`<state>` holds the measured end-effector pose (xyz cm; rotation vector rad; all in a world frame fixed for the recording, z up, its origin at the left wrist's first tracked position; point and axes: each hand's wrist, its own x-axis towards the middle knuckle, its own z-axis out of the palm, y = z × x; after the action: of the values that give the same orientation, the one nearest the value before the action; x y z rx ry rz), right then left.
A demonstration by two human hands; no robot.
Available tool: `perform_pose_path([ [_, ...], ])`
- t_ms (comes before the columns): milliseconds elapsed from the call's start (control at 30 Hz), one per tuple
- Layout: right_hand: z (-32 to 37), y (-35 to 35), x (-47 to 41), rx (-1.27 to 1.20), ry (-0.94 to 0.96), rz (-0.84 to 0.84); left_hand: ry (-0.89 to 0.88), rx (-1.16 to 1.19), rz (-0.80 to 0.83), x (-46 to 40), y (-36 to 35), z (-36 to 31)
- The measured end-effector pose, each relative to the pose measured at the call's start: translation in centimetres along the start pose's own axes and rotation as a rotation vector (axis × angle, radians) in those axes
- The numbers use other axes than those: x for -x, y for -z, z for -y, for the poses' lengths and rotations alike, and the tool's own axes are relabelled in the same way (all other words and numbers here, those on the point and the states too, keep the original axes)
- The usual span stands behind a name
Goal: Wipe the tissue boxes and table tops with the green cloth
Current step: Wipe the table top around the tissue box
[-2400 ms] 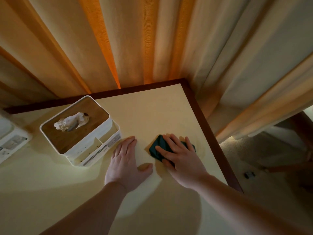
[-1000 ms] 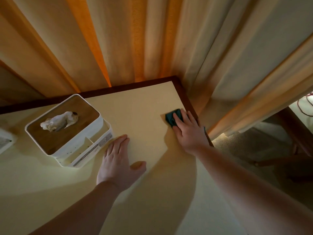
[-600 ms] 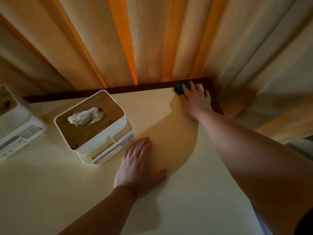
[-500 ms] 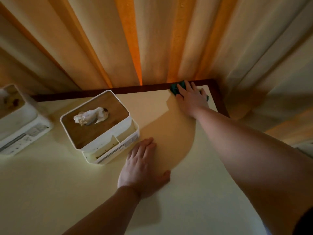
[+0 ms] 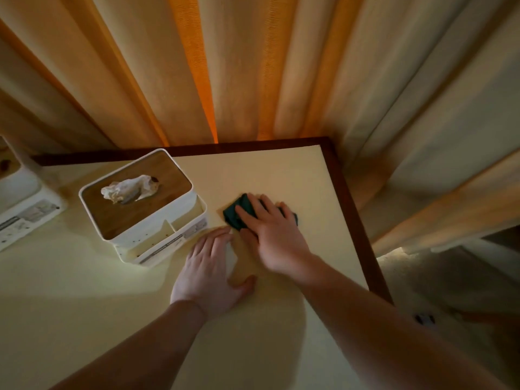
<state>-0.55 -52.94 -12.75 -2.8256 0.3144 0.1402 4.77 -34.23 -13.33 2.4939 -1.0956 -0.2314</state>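
The right hand [image 5: 274,235] presses the green cloth [image 5: 237,213] flat on the cream worktop [image 5: 295,175] with straight, slightly spread fingers [image 5: 247,218], the cloth lying just right of the tissue box [image 5: 140,201] and apart from it. The left hand [image 5: 208,271] rests palm down on the worktop with fingers straight and close together, their tips near the box's front corner. A second box [image 5: 19,198] sits at the far left, and curtains [image 5: 253,66] hang behind.

Two hands: the left hand [image 5: 209,273] and the right hand [image 5: 274,235]. One green cloth [image 5: 239,213]. Two tissue boxes: one [image 5: 140,204] whole, another [image 5: 19,198] cut by the left edge. One table [image 5: 84,319]. One crumpled tissue [image 5: 129,188].
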Motion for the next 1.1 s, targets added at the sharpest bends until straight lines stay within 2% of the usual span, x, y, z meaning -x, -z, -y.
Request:
perform_pose_path([
  [100,0.6,-0.9,5.4,-0.052,-0.058,-0.027,0.007,0.005,-0.005,0.1,0.1,-0.4],
  [233,1.2,-1.4,9.5,-0.064,-0.139,0.021,0.021,0.041,-0.023,0.4,0.3,-0.5],
  [500,2.0,0.7,9.2,-0.224,-0.187,0.044,0.025,0.105,0.039,0.9,1.8,-1.0],
  [633,2.4,2.8,8.0,-0.308,-0.191,-0.025,0.044,0.134,-0.033,2.0,2.9,-0.9],
  [800,5.3,5.4,5.0,-0.392,-0.196,0.028,0.279,0.26,-0.253,5.6,4.9,-0.3],
  [967,8.7,5.9,0.6,-0.324,-0.116,0.059,0.581,0.392,-0.536,7.6,6.9,1.7],
  [1033,9.9,6.2,-1.0,-0.356,-0.104,0.042,0.643,0.412,-0.557,7.3,7.7,3.3],
  [1100,10.5,6.2,-2.4,-0.407,-0.107,0.026,0.667,0.439,-0.474,6.7,8.6,4.8],
])
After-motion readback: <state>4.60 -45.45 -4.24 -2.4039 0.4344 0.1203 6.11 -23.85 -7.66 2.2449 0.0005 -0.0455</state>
